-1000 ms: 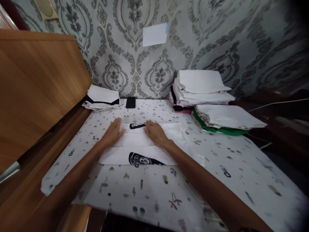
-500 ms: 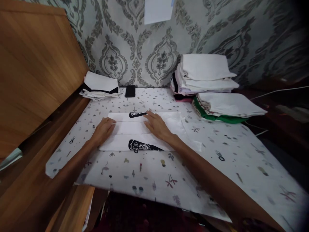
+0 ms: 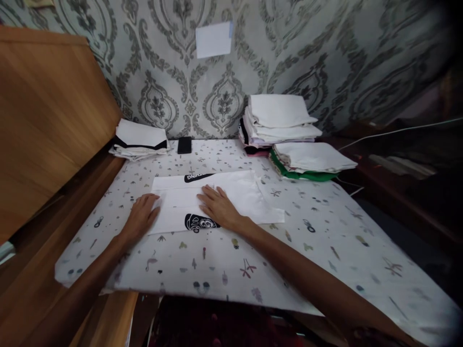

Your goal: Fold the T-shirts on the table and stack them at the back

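A white garment (image 3: 177, 196) with black printed patches lies folded lengthwise on the patterned tablecloth (image 3: 224, 270); it looks like a T-shirt. One patch near its far edge shows letters, and another near its close edge carries a white drawing. My left hand (image 3: 142, 214) rests at the garment's left end, fingers stretched out and touching its edge. My right hand (image 3: 219, 207) lies flat across its middle, fingers spread, palm down, partly covering the nearer print. Neither hand grips the cloth.
A small stack of folded clothes (image 3: 140, 137) and a black phone (image 3: 184, 145) sit at the back left. Two taller folded stacks (image 3: 278, 111), (image 3: 313, 156) stand at the back right. A wooden cabinet (image 3: 54, 120) borders the left side, with a patterned wall (image 3: 159, 77) behind.
The view has shifted, showing more wall. My right hand has slid toward the garment's near side, flattening over the nearer print. My left hand stays at the left end, its fingers more extended.
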`<state>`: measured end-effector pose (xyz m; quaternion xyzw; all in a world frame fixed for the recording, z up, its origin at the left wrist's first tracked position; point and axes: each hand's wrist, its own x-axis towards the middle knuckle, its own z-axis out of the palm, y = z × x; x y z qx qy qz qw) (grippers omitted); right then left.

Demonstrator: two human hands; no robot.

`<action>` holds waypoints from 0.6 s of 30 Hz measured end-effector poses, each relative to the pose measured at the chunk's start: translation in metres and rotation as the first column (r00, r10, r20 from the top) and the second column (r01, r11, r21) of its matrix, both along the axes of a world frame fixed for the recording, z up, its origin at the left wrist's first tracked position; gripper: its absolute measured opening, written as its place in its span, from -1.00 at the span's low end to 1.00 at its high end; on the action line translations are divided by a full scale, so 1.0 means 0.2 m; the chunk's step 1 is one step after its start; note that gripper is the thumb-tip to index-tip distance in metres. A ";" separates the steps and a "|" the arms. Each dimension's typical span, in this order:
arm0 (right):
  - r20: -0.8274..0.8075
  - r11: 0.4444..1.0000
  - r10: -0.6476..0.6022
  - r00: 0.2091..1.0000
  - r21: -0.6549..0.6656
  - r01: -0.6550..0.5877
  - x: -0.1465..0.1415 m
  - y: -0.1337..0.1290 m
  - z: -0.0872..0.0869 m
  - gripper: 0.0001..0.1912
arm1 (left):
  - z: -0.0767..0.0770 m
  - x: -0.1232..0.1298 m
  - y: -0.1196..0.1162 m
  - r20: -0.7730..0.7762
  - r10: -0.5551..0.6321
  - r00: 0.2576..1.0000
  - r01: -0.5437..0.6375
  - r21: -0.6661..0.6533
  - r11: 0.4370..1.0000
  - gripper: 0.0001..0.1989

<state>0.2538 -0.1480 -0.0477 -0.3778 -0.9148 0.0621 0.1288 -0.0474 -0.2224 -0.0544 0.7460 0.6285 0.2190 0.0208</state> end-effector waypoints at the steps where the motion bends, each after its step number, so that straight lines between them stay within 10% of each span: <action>1: -0.010 1.000 0.010 1.000 0.024 -0.010 -0.02 -0.02 0.02 -0.62 | 0.00 -0.03 0.03 0.055 0.011 0.998 -0.011 0.002 1.000 -0.64; 10: 0.065 0.918 0.387 0.920 0.063 -0.391 -0.57 -0.32 0.15 -0.68 | 0.10 -0.20 0.63 0.129 0.413 0.902 -0.367 -0.280 0.887 -0.72; 18: 0.144 0.941 0.324 0.935 0.051 -0.334 -0.75 -0.33 0.12 -0.79 | 0.09 -0.20 0.75 0.157 0.430 0.889 -0.352 -0.366 0.861 -0.82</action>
